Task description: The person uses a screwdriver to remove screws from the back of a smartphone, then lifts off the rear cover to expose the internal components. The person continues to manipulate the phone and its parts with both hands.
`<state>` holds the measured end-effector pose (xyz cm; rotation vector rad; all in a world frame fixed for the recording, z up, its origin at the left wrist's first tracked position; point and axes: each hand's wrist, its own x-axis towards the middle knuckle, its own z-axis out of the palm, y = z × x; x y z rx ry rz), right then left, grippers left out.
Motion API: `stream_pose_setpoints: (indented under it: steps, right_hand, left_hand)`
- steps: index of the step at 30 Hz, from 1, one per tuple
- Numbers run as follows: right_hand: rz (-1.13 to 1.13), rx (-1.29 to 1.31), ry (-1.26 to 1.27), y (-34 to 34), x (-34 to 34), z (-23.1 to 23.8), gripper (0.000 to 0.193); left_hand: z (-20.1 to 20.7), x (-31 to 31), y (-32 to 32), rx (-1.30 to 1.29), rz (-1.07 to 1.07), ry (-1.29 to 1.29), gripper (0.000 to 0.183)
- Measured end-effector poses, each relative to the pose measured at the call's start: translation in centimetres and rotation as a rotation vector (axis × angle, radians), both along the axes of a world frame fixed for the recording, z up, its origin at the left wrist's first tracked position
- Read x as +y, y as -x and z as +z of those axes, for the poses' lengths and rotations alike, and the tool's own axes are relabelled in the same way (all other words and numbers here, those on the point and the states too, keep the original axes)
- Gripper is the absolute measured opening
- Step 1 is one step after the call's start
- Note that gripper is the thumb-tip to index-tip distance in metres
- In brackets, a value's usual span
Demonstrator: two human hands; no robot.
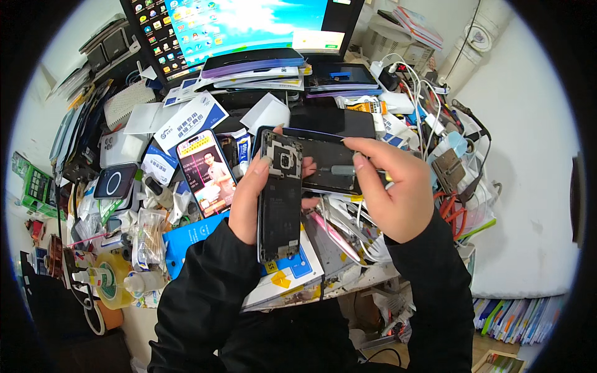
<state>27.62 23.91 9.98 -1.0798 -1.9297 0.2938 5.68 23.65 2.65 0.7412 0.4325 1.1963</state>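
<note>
My left hand (247, 200) is closed around an opened phone (281, 214), its back cover off, so the camera module at the top and the black battery area show. The phone stands nearly upright, its inner side toward me. To its right, my right hand (401, 196) is closed on a small screwdriver (342, 170) with a grey handle. The thin shaft points left at the phone, apart from it as far as I can see. Behind the screwdriver lies a dark flat panel (323, 149) like another phone part. Some left-hand fingers are hidden behind the phone.
A lit smartphone (206, 173) leans left of my hands. A monitor (249, 28) stands at the back. White cables (413, 81) and red-handled pliers (459, 211) crowd the right side. Tape rolls (114, 280) and a white bottle (144, 282) sit front left. A pink-and-white tool (336, 237) lies below.
</note>
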Motion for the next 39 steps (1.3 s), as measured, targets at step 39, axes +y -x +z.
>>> stream_pose_setpoints:
  steps: [39]
  right_hand:
    - [0.189,-0.602,-0.147,18.0,1.6,-7.1,0.055]
  left_hand:
    - [-0.3,-30.9,11.6,-0.341,0.294,0.336,0.063]
